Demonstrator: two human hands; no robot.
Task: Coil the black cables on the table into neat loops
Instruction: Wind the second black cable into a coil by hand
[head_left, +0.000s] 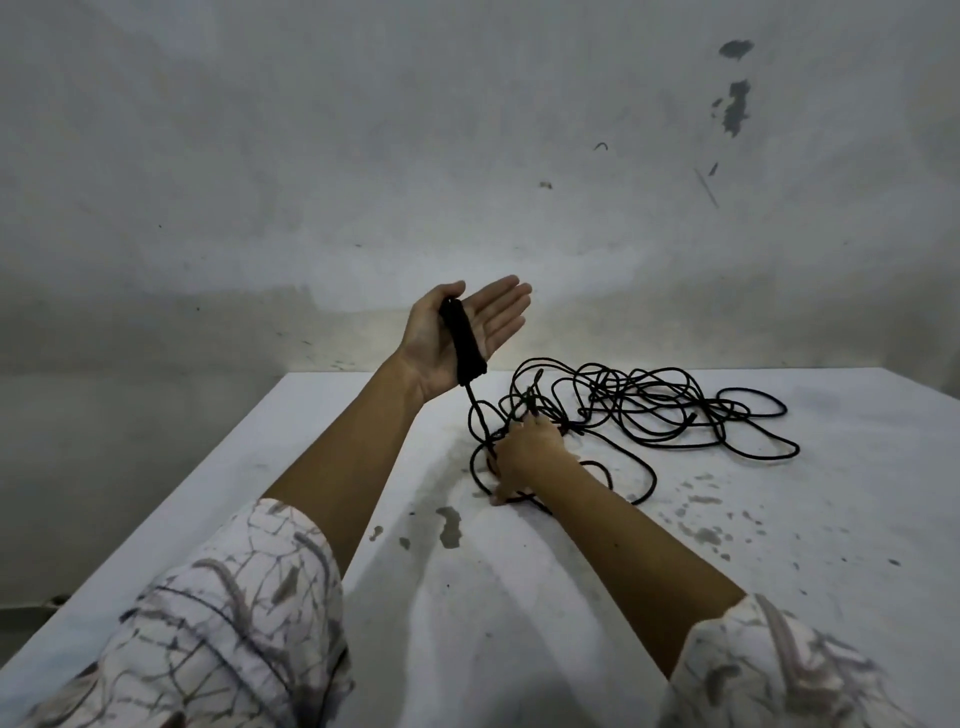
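My left hand is raised above the table's far left edge, palm up with fingers straight. Across its palm lies a tight black coil of cable, pinned by the thumb at the top. A single strand runs down from the coil to the loose black cable tangle spread over the far middle of the white table. My right hand is down on the table at the tangle's near left edge, fingers curled round strands of the cable.
The table top is stained with grey spots near the middle and right. A scuffed white wall stands right behind the table. The table's left edge drops off to a grey floor.
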